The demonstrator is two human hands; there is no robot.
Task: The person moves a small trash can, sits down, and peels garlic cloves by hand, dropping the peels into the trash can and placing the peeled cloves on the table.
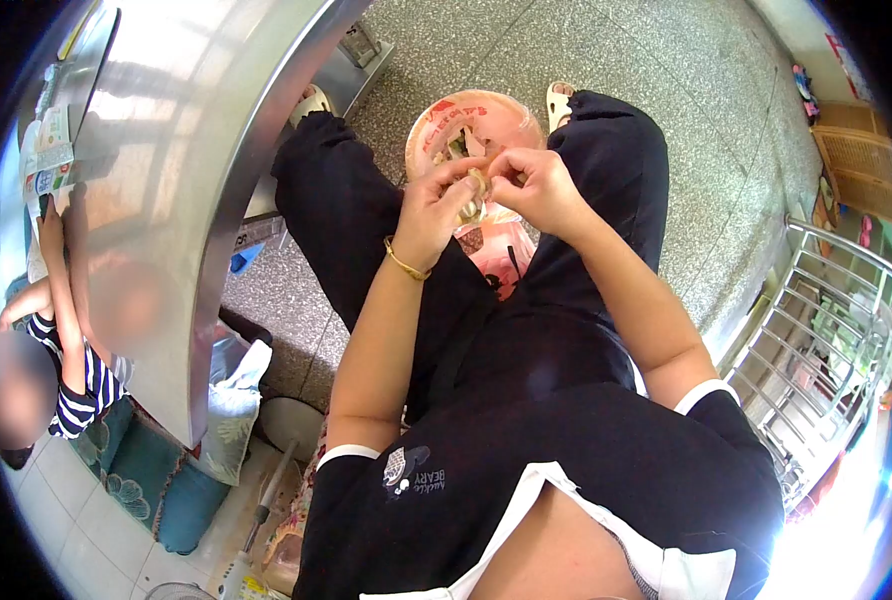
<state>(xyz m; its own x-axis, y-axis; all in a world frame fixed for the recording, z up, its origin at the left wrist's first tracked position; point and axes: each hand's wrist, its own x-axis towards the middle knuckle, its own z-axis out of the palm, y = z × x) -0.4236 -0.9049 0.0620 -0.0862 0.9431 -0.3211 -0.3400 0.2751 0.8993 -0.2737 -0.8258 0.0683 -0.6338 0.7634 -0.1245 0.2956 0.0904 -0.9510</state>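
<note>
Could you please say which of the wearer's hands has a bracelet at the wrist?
The left hand: a gold-coloured bracelet circles its wrist; the right hand has none.

1. Bench (201, 110), upper left: smooth, glossy, metal-looking.
2. Bin (522, 118), upper centre: plastic, lightly shiny.
3. Railing (802, 346), right side: polished metal bars.
4. Trousers (616, 180), centre: matt cloth.
5. Held piece (472, 210), centre: finish unclear.
</note>
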